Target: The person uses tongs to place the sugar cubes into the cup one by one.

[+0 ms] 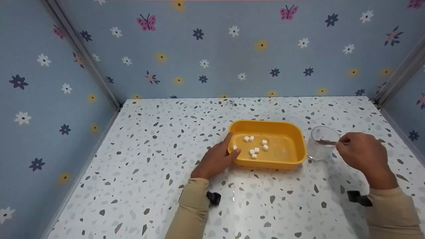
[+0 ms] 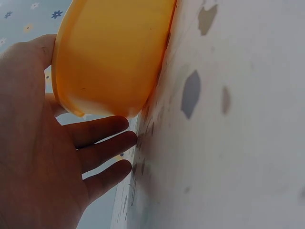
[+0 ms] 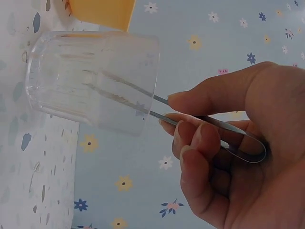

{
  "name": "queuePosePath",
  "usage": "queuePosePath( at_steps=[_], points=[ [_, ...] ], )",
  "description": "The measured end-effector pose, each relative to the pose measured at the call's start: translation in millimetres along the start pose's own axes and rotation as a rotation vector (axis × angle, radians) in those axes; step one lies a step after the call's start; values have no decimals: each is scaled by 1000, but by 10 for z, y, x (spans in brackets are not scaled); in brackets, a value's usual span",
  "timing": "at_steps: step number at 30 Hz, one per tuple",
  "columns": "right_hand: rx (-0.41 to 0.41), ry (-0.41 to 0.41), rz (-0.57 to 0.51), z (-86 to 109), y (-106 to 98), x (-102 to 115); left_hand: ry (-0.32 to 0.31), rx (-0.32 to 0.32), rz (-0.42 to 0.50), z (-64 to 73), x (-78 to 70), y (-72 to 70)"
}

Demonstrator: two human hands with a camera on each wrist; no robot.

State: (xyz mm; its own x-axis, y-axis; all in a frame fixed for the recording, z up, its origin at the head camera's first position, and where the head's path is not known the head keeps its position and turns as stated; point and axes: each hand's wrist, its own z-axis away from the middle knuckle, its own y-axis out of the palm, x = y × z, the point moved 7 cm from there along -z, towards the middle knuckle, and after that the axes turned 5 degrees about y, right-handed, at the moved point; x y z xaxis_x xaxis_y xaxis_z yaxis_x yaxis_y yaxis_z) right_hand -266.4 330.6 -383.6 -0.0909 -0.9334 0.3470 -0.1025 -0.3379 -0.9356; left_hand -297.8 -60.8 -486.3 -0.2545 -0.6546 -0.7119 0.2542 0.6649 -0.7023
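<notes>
A yellow plastic tray stands on the table with several small white cubes scattered inside, mostly in its left and middle part. My left hand holds the tray's left end, its thumb over the rim and the other fingers outside. To the right of the tray is an upright clear glass. My right hand pinches metal tweezers between thumb and fingers. The tweezers' legs reach through the mouth of the glass, their tips apart inside it. Whether a cube lies in the glass is hard to tell.
The speckled white table extends left of and in front of the tray. Blue flowered panels border it at the back and both sides. Dark wrist mounts sit at both sleeves.
</notes>
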Motion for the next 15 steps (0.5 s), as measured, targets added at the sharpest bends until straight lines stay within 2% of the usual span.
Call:
queuePosePath(
  at_steps=[15],
  points=[
    [-19, 4, 4, 5, 44, 39, 14, -10, -4, -4, -16, 4]
  ],
)
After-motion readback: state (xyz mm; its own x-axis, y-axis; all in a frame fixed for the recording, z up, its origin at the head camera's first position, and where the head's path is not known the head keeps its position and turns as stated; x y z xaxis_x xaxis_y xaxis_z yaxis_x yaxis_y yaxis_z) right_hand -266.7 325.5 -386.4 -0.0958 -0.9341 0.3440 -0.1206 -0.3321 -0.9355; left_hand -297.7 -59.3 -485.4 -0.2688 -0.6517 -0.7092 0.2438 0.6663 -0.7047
